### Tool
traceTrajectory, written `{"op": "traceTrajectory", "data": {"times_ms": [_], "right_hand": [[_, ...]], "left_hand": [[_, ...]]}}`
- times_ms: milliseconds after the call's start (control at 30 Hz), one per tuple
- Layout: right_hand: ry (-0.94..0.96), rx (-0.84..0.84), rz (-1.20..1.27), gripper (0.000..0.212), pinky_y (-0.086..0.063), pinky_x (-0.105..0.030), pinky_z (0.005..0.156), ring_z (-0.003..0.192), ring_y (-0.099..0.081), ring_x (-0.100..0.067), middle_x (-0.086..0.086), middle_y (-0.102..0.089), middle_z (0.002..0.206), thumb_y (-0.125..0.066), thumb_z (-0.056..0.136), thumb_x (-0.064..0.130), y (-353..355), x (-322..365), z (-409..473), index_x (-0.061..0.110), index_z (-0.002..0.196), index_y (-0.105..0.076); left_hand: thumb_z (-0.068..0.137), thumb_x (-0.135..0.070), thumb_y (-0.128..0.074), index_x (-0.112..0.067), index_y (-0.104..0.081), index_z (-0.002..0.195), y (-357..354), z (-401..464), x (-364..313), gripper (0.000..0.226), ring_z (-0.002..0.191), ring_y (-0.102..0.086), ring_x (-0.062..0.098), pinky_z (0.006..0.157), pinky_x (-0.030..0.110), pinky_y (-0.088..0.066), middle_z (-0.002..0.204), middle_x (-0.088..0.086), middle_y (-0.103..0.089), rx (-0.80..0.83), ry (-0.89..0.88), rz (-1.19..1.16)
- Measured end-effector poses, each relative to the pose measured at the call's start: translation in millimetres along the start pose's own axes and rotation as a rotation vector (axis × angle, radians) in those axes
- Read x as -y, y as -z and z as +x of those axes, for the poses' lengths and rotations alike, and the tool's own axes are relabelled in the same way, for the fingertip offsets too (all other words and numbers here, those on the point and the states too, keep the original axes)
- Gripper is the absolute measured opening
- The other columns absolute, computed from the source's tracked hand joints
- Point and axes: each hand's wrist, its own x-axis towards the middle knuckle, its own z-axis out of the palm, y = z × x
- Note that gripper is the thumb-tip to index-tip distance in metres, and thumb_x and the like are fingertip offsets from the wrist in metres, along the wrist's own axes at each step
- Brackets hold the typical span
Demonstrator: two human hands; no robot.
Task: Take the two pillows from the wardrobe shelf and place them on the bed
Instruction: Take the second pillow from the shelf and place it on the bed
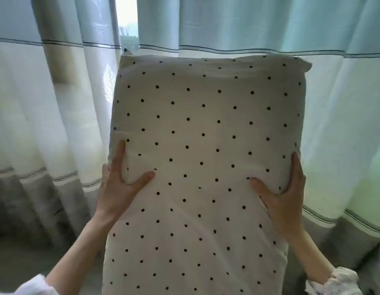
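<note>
A white pillow (pixel 204 162) with small black dots fills the middle of the head view, held up lengthwise in front of me. My left hand (pixel 118 188) grips its left edge, thumb pressed into the top face. On the opposite edge my right hand (pixel 284 196) grips the same way. Only this one pillow shows. The wardrobe shelf and the bed are out of view.
Long curtains (pixel 344 103), pale blue above, white in the middle and grey at the hem, hang right behind the pillow. A narrow gap (pixel 126 20) between them lets in daylight. Grey floor (pixel 21 262) shows at the lower left.
</note>
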Motion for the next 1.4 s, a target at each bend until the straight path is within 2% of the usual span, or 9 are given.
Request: {"op": "traceTrajectory", "data": {"times_ms": [233,400,533,667,867,967,1100,1300,1400], "right_hand": [[0.002,0.238,0.192,0.106,-0.033,-0.032,0.091,0.096,-0.029,0.016,0.021,-0.029,0.114,-0.065,0.049,0.07,-139,-35,67,0.05,0.139,-0.013],[0.037,0.421,0.311,0.099,-0.032,-0.031,0.089,0.089,-0.033,0.023,0.025,-0.029,0.107,-0.066,0.048,0.068,-231,-63,129,0.066,0.129,-0.009],[0.068,0.504,0.374,0.102,-0.034,-0.033,0.088,0.092,-0.034,0.014,0.023,-0.03,0.108,-0.066,0.048,0.068,-292,-74,168,0.061,0.133,-0.011],[0.129,0.609,0.444,0.105,-0.035,-0.034,0.086,0.094,-0.034,0.012,0.019,-0.03,0.111,-0.066,0.048,0.069,-348,-69,175,0.057,0.136,-0.011],[0.218,0.788,0.612,0.104,-0.033,-0.028,0.091,0.098,-0.032,0.02,0.019,-0.029,0.116,-0.068,0.053,0.067,-432,-27,147,0.053,0.138,-0.011],[0.286,0.872,0.714,0.104,-0.028,-0.019,0.091,0.107,-0.023,0.032,0.019,-0.03,0.119,-0.074,0.057,0.064,-478,5,119,0.046,0.141,-0.016],[0.26,0.985,0.785,0.102,-0.03,-0.023,0.092,0.103,-0.021,0.036,0.018,-0.031,0.119,-0.07,0.055,0.064,-539,49,81,0.049,0.14,-0.016],[0.265,1.095,0.849,0.105,-0.029,-0.024,0.097,0.109,-0.03,0.014,0.012,-0.032,0.124,-0.07,0.054,0.063,-650,135,27,0.042,0.143,-0.017],[0.285,1.131,0.887,0.106,-0.028,-0.023,0.097,0.109,-0.031,0.013,0.011,-0.033,0.123,-0.068,0.054,0.065,-699,181,3,0.04,0.143,-0.016]], "left_hand": [[0.048,-0.074,-0.069,-0.069,-0.014,0.129,12,57,53,0.097,0.116,-0.042,0.016,0.099,0.045,-0.039,0.133,-0.01,-0.035,-0.214,0.086,0.177],[0.044,-0.078,-0.066,-0.068,-0.015,0.13,-11,97,85,0.1,0.116,-0.032,0.005,0.096,0.033,-0.031,0.135,-0.016,-0.029,-0.398,0.139,0.25],[0.051,-0.07,-0.073,-0.064,-0.016,0.132,-25,124,104,0.099,0.12,-0.028,-0.004,0.099,0.029,-0.027,0.134,-0.022,-0.027,-0.505,0.171,0.277],[0.052,-0.063,-0.073,-0.066,-0.017,0.13,-12,130,118,0.096,0.123,-0.029,-0.005,0.098,0.023,-0.026,0.138,-0.017,-0.031,-0.626,0.221,0.337],[0.054,-0.057,-0.073,-0.05,-0.022,0.137,46,113,128,0.098,0.116,-0.026,-0.016,0.094,0.009,-0.021,0.134,-0.018,-0.033,-0.817,0.246,0.513],[0.056,-0.055,-0.073,-0.044,-0.023,0.14,82,97,136,0.098,0.123,-0.025,-0.007,0.101,0.017,-0.021,0.136,-0.022,-0.03,-0.923,0.292,0.605],[0.057,-0.054,-0.072,-0.043,-0.023,0.141,138,90,155,0.097,0.123,-0.027,-0.007,0.102,0.02,-0.023,0.135,-0.023,-0.031,-1.01,0.316,0.695],[0.055,-0.063,-0.076,-0.055,-0.022,0.137,247,108,202,0.098,0.134,-0.026,-0.005,0.112,0.033,-0.023,0.137,-0.044,-0.026,-1.067,0.32,0.675],[0.054,-0.066,-0.074,-0.06,-0.021,0.135,301,119,220,0.097,0.138,-0.021,0.0,0.113,0.04,-0.022,0.138,-0.045,-0.025,-1.115,0.334,0.688]]}}
